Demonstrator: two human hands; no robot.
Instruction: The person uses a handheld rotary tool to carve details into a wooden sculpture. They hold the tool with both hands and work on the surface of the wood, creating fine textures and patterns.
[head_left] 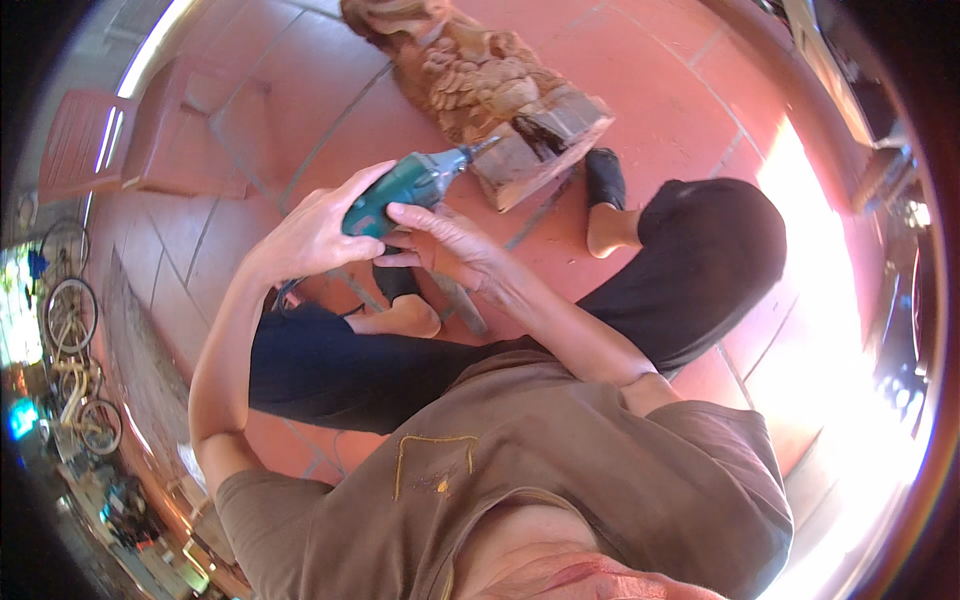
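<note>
A green handheld power tool (pixel 385 203), shaped like a small die grinder with a thin metal bit, is held in front of me in both hands. My left hand (pixel 318 222) wraps around its rear and upper side, thumb along the body. My right hand (pixel 440 243) closes on it from the near right side, fingers under the housing. The bit points up and right toward the end of a carved wooden piece (pixel 490 85) lying on the floor. Whether the bit touches the wood, I cannot tell. The carving has dense relief and a dark hollow in its near end.
My legs in dark trousers (pixel 690 260) are spread on the red tiled floor (pixel 680 110), feet near the carving. A narrow strip (pixel 462 305) lies between them. At the left stand a reddish chair (pixel 85 145) and several bicycles (pixel 72 318). Strong sunlight falls at the right.
</note>
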